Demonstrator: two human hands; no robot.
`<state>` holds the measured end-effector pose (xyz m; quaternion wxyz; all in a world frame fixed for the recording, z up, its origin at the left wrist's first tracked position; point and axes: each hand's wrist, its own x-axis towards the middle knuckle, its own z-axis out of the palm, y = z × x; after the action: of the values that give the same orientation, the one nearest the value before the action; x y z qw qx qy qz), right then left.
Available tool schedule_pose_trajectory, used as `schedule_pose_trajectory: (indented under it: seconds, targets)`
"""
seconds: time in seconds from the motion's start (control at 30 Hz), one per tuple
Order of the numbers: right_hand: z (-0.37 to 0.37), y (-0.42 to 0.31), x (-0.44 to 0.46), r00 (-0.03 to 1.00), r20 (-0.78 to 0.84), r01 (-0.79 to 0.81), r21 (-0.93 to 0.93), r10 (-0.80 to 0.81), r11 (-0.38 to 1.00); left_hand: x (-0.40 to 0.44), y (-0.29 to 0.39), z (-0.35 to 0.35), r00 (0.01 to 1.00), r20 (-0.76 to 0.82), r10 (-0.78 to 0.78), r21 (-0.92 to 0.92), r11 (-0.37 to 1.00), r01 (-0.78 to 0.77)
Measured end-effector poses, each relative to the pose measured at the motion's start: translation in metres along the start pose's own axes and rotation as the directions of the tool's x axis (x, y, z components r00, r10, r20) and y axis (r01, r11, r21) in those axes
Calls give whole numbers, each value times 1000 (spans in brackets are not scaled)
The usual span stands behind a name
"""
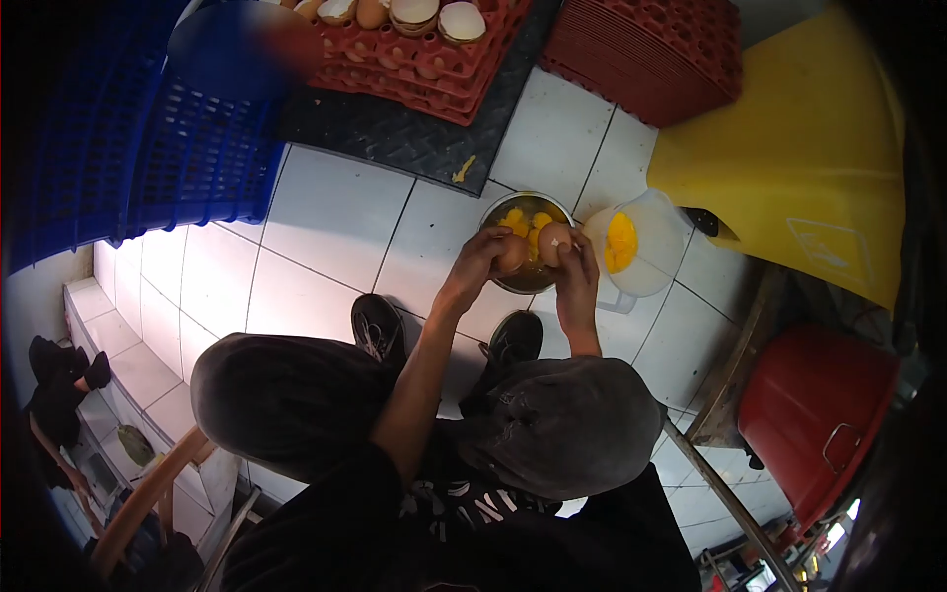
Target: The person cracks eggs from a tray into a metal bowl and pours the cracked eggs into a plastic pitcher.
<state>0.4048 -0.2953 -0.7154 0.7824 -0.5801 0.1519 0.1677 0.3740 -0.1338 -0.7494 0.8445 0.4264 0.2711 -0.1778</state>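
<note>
In my left hand [481,261] is a brown egg [512,256], fingers wrapped round its side. A second brown egg [554,243], with a small pale chip or crack on its shell, is gripped by my right hand [578,276]. I cannot tell whether either is whole or a shell half. Both are held close together over a round metal bowl [494,209] on the floor, where several yellow yolks [515,219] lie in liquid. Right of it stands a translucent container [658,222] with orange-yellow yolk [621,242] in it.
Red egg trays [473,94] with eggs and opened shells rest on a dark textured platform [395,158]. Blue crates [197,148] stand left; stacked red trays [641,59] and a yellow bin-like object [779,148] are right. A red tub [814,414] sits lower right.
</note>
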Motion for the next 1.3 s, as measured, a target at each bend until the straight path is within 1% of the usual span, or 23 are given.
schedule_pose_trajectory:
  seconds: [0.03,0.07,0.13,0.17,0.23,0.27,0.33,0.37,0.43,0.47,0.53,0.57,0.63,0.67,0.73,0.83,0.97,1.07,1.13,1.17,1.23,1.27,1.3]
  targets:
    - [-4,0,5,990,46,-135,83,131,987,0,0,-2,1000,-17,19,59,998,-18]
    - [-10,-1,9,990,42,-135,85,132,987,0,1,-4,1000,-16,16,61,998,-15]
    - [-20,-2,15,902,163,-401,-18,399,916,1,4,-7,997,66,27,202,978,-40]
    - [-16,-7,13,902,160,-403,-17,401,915,-5,12,0,997,67,23,202,979,-37]
    - [-8,-15,9,913,129,-372,-133,388,919,-14,26,13,992,100,80,437,892,-116]
    - [-8,-15,9,912,129,-373,-134,389,918,-13,25,12,992,99,79,436,893,-115]
    - [-7,-13,10,930,153,-308,-167,333,937,-12,25,11,995,71,74,496,863,-100]
    - [-7,-12,10,931,153,-306,-167,331,937,-12,25,10,995,72,75,496,862,-101]
    - [-7,-9,8,952,258,-101,-236,162,967,-12,25,9,992,32,124,430,894,-126]
    - [-8,-7,9,953,256,-103,-235,163,967,-11,24,8,992,32,122,431,894,-124]
    - [-7,-9,9,961,270,94,-516,58,851,-10,22,7,991,15,136,504,854,-125]
    - [-4,-13,8,962,268,92,-517,58,851,-9,21,7,991,17,134,504,855,-124]
    - [1,-20,4,944,314,310,-741,-101,595,-9,19,7,984,-4,176,551,822,-145]
    - [1,-17,4,945,311,307,-743,-99,595,-10,18,9,985,-3,173,551,822,-142]
    - [2,-12,4,958,269,273,-738,-102,617,-11,16,15,963,-66,260,718,683,-135]
    - [4,-9,5,965,244,250,-740,-98,624,-14,17,19,960,-112,258,725,681,-98]
    - [1,-5,4,971,231,219,-733,-67,643,-10,11,12,953,-113,279,744,660,-105]
    - [-10,3,9,963,254,248,-690,-93,680,-7,10,5,951,-106,291,694,707,-140]
    - [-16,8,14,939,311,330,-697,-147,637,-8,12,4,948,-93,305,740,658,-140]
    - [-17,8,15,939,310,330,-697,-147,636,-9,14,6,948,-92,305,740,658,-140]
    - [-19,7,15,928,340,361,-715,-153,599,-13,18,8,943,-112,314,813,575,-95]
    - [-18,7,15,928,341,361,-714,-153,600,-16,20,9,943,-113,314,813,575,-94]
    - [-18,5,15,910,360,414,-773,-205,481,-18,21,11,922,-102,374,848,517,-115]
